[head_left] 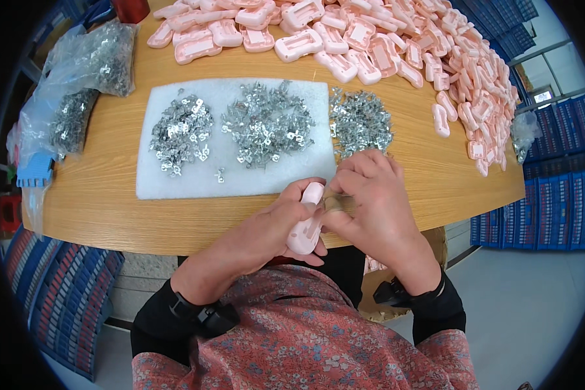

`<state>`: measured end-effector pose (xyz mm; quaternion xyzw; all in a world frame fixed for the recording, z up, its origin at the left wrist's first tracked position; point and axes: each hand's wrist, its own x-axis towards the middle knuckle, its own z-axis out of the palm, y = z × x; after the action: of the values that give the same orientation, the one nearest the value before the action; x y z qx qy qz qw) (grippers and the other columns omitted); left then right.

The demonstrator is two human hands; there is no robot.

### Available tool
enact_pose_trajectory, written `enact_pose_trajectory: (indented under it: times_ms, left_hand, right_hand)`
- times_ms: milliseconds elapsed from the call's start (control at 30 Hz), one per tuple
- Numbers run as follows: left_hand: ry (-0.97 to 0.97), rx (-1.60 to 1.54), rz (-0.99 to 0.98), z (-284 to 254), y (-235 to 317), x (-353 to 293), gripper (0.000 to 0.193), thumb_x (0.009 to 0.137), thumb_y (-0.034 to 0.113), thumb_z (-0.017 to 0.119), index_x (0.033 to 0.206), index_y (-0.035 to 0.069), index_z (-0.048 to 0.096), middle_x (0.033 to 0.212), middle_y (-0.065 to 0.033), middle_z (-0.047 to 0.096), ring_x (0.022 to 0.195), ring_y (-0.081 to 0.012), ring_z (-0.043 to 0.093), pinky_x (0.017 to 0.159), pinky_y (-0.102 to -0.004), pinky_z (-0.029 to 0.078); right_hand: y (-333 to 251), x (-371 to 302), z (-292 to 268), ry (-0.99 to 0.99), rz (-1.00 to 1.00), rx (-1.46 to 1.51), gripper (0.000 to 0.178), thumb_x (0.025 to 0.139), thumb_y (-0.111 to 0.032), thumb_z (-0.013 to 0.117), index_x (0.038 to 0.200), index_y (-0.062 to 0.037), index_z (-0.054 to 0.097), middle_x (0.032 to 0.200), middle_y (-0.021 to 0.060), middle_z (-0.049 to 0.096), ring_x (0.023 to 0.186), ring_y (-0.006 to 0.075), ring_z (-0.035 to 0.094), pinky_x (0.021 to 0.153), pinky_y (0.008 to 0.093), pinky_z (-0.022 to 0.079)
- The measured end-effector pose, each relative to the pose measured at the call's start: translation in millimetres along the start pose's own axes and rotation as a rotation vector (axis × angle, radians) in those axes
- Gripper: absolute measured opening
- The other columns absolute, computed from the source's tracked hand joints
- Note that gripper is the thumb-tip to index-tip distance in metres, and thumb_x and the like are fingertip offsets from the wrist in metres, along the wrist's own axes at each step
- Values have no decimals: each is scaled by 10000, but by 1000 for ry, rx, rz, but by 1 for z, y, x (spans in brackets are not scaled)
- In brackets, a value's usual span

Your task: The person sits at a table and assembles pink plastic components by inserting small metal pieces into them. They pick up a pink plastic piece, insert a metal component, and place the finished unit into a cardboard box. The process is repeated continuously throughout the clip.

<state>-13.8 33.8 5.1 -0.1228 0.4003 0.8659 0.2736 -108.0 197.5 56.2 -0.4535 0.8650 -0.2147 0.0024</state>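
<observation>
My left hand is closed round a pale pink plastic shell, long and rounded with a recess, tilted above the table's near edge. Right beside it, my right hand pinches at the shell's side. Tan covers appear to sit on its thumb and fingertip, and whatever lies between them is too small to make out. Beyond my hands lies a white foam sheet. It bears a left heap of small metal clips and a bigger middle heap. Another clip heap lies on the wood to its right.
A large pile of pink shells spreads across the table's far and right side. Plastic bags of metal parts stand at the left. Blue racks flank the table, and a cardboard box sits below its near edge.
</observation>
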Motion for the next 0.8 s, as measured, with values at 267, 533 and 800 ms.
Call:
enact_pose_trajectory:
  times_ms: [267, 533, 800]
  left_hand:
    - [24, 0, 1, 1, 3, 1, 513, 1004, 199, 351, 1501, 119, 257, 1110, -127, 569, 871, -242, 656, 799, -438, 591]
    - [35, 23, -13, 5, 3, 2, 505, 1014, 202, 355, 1502, 110, 262, 1108, -131, 567, 848, -247, 652, 793, -438, 593]
    - [6, -125, -24, -9, 0, 4, 483, 1015, 179, 326, 1493, 114, 285, 1150, -182, 611, 917, -321, 681, 806, -451, 591]
  right_hand:
    - [10, -2, -2, -17, 55, 119, 186, 637, -132, 747, 759, -76, 618, 871, 49, 580, 961, 288, 551, 884, 432, 399]
    - [2, -1, 4, 9, -17, -63, 148, 660, -130, 724, 771, -92, 632, 877, 48, 582, 965, 283, 550, 889, 453, 393]
    - [14, -12, 2, 34, 75, 98, 246, 746, -65, 700, 978, -54, 621, 889, 82, 591, 875, 282, 586, 808, 397, 456]
